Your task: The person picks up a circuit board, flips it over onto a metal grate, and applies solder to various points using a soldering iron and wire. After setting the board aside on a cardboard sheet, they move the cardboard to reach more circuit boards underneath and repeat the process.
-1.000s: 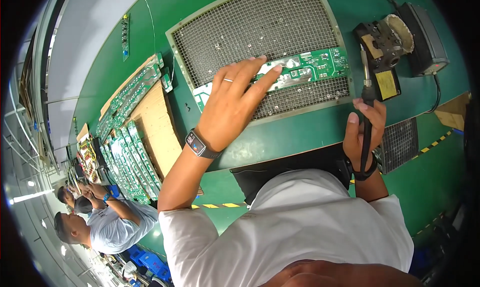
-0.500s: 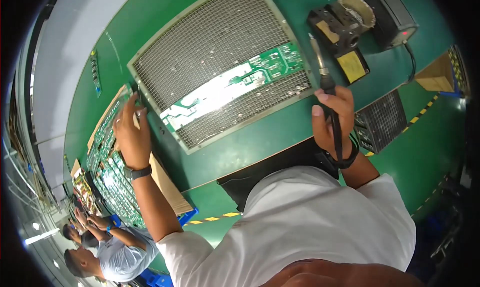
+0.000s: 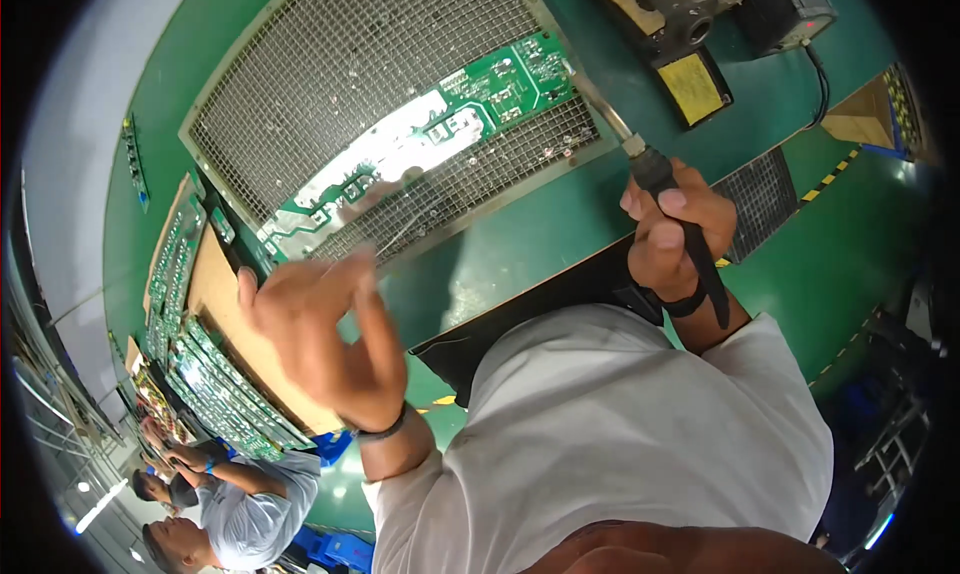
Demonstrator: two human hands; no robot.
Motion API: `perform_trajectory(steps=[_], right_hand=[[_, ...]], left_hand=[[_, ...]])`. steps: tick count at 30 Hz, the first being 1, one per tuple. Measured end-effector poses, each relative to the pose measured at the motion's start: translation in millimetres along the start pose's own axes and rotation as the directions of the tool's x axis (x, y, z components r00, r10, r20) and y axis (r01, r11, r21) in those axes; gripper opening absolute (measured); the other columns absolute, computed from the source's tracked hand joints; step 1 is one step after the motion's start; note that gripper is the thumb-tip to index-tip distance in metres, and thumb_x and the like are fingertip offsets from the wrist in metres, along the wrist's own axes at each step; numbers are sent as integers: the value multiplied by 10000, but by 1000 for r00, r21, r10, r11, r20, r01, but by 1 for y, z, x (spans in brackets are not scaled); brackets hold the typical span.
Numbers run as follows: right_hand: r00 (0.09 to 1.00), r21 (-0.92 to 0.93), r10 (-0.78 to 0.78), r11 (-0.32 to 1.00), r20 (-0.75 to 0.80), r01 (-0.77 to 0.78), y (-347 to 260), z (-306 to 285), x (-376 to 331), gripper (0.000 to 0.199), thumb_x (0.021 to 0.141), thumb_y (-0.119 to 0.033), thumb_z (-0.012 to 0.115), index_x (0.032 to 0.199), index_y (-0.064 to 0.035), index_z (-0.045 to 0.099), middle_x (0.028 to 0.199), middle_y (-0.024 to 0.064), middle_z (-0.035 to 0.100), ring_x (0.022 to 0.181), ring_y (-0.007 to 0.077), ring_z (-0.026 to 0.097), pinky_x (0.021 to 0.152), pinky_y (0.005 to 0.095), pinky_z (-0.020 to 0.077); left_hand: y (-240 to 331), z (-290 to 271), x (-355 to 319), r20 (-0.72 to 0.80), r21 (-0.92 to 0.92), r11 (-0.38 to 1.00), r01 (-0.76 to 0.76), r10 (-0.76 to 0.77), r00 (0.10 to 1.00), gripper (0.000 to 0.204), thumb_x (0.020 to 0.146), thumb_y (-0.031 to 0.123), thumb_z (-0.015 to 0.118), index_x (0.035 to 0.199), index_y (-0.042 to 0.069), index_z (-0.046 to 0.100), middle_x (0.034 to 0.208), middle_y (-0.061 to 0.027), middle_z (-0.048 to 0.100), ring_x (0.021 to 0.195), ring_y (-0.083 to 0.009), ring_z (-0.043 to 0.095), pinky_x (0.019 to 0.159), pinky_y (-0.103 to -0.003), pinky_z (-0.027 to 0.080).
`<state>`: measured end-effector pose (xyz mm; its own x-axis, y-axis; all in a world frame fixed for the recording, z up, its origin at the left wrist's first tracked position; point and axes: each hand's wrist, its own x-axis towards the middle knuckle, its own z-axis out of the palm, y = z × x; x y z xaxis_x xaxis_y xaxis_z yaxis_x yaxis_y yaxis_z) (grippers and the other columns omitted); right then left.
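Observation:
My right hand (image 3: 685, 224) is closed round the black handle of a soldering iron (image 3: 655, 169). The iron tilts up and left, its tip at the right end of a long green circuit board (image 3: 505, 99); whether it touches I cannot tell. That board lies across a framed metal mesh (image 3: 330, 94), its left part shining with glare. Nearer to me, my left hand (image 3: 325, 324) hovers by the mesh's front left corner, blurred, thumb and forefinger pinched together. A thin pale strand, seemingly solder wire (image 3: 405, 236), runs from its fingertips toward the board.
Rows of green circuit boards (image 3: 215, 394) and a cardboard sheet (image 3: 225, 294) are at the left. A soldering iron stand (image 3: 670, 14) with a yellow sponge (image 3: 690, 89) and a black soldering station (image 3: 785, 14) stand far right. Another person (image 3: 250, 514) sits at lower left.
My left hand has come from beside the boards at left toward me and right, now with a thin strand at its fingers. The iron's tip has swung left to the board's end. The view has shifted.

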<state>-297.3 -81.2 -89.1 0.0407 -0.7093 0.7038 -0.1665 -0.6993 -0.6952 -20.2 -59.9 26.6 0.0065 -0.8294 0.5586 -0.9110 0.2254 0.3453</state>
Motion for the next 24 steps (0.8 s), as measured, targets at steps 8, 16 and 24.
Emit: perform_trajectory(steps=[8,16,24], right_hand=[[993,98,18,995,119,-30,-7,-5,6,395,1072,-412,501,1234,-60,426,717,75,619,592,202,627,633,383,562],[978,128,33,990,204,-60,-5,2,15,435,1060,-446,507,1256,-61,455,709,80,646,600,214,653,599,385,560],[970,128,46,989,240,-79,-3,4,17,445,1061,-439,511,1276,-53,456,731,113,679,620,230,675,595,380,561]], left_hand=[[6,35,-4,98,-1,1000,-25,25,995,201,773,52,809,943,149,766,797,-24,600,854,-205,634,1153,-450,272],[9,43,1,126,33,998,-45,41,991,199,819,13,770,984,124,785,703,7,579,723,-136,595,1147,-435,307],[0,50,-3,145,-15,998,-55,57,988,237,777,69,821,988,169,775,786,18,601,854,-166,643,1153,-440,260]])
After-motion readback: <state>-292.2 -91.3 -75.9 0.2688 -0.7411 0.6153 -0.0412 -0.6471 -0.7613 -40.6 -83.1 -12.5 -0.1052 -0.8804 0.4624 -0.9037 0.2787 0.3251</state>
